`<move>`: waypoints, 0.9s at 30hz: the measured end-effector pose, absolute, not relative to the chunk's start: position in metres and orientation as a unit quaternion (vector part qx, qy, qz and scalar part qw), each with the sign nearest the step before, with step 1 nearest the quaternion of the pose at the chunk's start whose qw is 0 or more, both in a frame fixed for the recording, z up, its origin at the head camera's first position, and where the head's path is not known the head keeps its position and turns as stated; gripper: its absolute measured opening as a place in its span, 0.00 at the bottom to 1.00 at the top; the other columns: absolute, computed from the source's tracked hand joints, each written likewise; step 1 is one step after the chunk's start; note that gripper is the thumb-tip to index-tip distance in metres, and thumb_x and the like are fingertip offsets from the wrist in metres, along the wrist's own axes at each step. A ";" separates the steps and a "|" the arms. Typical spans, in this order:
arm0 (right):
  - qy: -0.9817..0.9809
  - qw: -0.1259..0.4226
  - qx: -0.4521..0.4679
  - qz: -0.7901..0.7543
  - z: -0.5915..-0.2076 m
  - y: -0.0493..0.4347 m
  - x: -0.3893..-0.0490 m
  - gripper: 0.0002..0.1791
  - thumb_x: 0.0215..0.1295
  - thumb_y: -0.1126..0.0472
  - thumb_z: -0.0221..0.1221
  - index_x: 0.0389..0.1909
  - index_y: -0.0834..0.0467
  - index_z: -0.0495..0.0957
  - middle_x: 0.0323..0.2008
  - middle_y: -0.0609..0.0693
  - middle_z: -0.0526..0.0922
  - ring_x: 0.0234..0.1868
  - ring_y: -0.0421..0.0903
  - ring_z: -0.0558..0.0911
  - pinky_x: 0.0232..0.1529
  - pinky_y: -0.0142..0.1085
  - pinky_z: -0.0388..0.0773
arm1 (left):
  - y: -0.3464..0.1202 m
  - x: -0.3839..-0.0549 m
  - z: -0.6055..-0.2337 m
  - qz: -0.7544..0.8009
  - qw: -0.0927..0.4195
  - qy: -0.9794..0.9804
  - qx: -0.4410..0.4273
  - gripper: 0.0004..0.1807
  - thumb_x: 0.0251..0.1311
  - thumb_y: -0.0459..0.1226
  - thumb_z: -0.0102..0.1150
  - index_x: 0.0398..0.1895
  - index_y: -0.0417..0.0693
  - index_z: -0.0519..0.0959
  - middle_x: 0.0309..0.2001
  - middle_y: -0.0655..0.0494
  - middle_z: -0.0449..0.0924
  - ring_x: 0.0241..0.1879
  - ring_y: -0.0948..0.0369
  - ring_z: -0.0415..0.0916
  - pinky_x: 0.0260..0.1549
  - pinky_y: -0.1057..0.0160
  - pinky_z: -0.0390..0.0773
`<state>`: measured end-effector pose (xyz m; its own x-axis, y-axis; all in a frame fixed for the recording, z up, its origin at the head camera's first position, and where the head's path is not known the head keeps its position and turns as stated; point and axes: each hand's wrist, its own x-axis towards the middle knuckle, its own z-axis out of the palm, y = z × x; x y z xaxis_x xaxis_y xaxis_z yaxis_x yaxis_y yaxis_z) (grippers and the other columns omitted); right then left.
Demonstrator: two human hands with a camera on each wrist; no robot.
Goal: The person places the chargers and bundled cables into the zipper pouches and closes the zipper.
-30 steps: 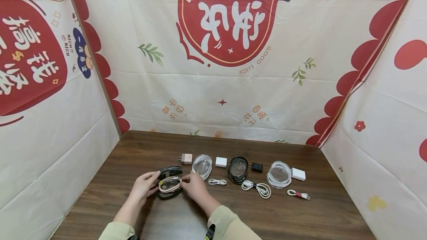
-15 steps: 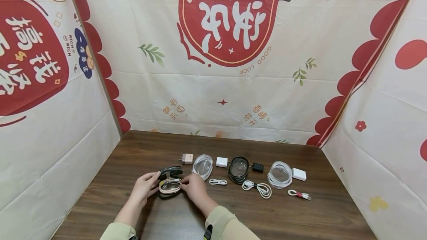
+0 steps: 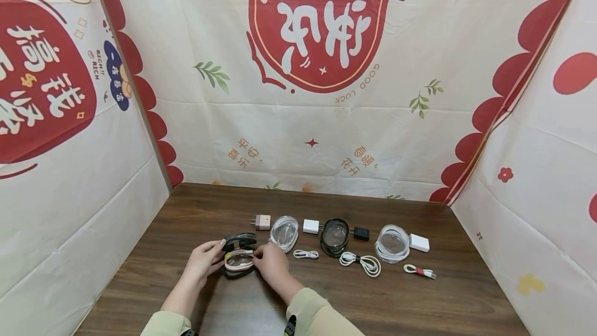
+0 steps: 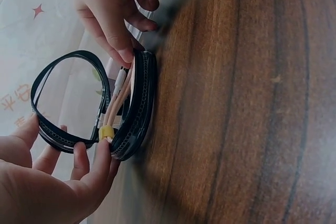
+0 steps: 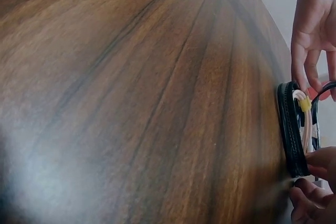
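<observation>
Since the lid would probably flop back if released, the left hand props the black case open on the left part of the brown table, its fingers well spread: some grip the raised lid, one touches by the yellow tie. Pink cable lies coiled inside the lower half; at the far end from the tie, the right hand has thumb and forefinger nearly together, seemingly pinching the coil near its white connector, though cannot tell whether they catch the rim too.
</observation>
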<state>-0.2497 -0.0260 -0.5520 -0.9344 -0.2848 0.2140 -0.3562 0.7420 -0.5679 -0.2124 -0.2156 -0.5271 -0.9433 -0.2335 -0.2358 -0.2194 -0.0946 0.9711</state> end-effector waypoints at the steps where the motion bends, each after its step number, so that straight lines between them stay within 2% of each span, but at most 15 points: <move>1: -0.932 0.058 0.172 0.315 -0.552 -0.026 -0.249 0.04 0.52 0.62 0.68 0.30 0.54 0.88 0.29 0.43 0.84 0.35 0.44 0.82 0.32 0.36 0.77 | -0.215 -0.213 -0.527 -0.719 0.004 -0.674 0.168 0.21 0.68 0.40 0.58 0.51 0.27 0.75 0.39 0.45 0.77 0.39 0.54 0.78 0.43 0.54 0.82; 5: -0.933 0.055 0.171 0.313 -0.552 -0.024 -0.247 0.05 0.52 0.60 0.68 0.31 0.53 0.88 0.31 0.44 0.83 0.36 0.44 0.81 0.33 0.36 0.76 | -0.213 -0.215 -0.527 -0.718 0.004 -0.675 0.169 0.22 0.68 0.39 0.57 0.52 0.26 0.74 0.41 0.42 0.76 0.39 0.54 0.78 0.43 0.54 0.82; 11: -0.935 0.049 0.169 0.310 -0.551 -0.023 -0.246 0.05 0.52 0.59 0.69 0.30 0.52 0.88 0.32 0.44 0.83 0.37 0.45 0.82 0.33 0.36 0.76 | -0.210 -0.215 -0.527 -0.725 0.010 -0.668 0.168 0.22 0.68 0.38 0.58 0.51 0.23 0.73 0.39 0.43 0.76 0.38 0.55 0.78 0.46 0.51 0.80; 16: -0.926 0.041 0.169 0.334 -0.554 -0.020 -0.251 0.05 0.51 0.59 0.70 0.30 0.52 0.88 0.31 0.42 0.85 0.37 0.44 0.83 0.33 0.35 0.76 | -0.208 -0.216 -0.528 -0.729 0.010 -0.666 0.160 0.22 0.68 0.38 0.58 0.51 0.23 0.73 0.41 0.42 0.75 0.40 0.55 0.77 0.48 0.50 0.79; 22: -0.897 0.017 0.169 0.408 -0.558 -0.016 -0.259 0.05 0.54 0.60 0.69 0.31 0.56 0.87 0.31 0.44 0.85 0.36 0.43 0.82 0.38 0.35 0.77 | -0.209 -0.216 -0.527 -0.724 0.012 -0.669 0.165 0.22 0.69 0.38 0.57 0.52 0.24 0.73 0.44 0.41 0.74 0.40 0.54 0.76 0.49 0.51 0.79; 27: -0.875 0.018 0.188 0.446 -0.552 -0.014 -0.262 0.06 0.56 0.61 0.68 0.33 0.59 0.86 0.32 0.46 0.84 0.35 0.41 0.80 0.37 0.34 0.76 | -0.212 -0.216 -0.526 -0.726 0.017 -0.668 0.166 0.23 0.67 0.39 0.59 0.52 0.23 0.73 0.42 0.42 0.74 0.39 0.55 0.76 0.49 0.51 0.79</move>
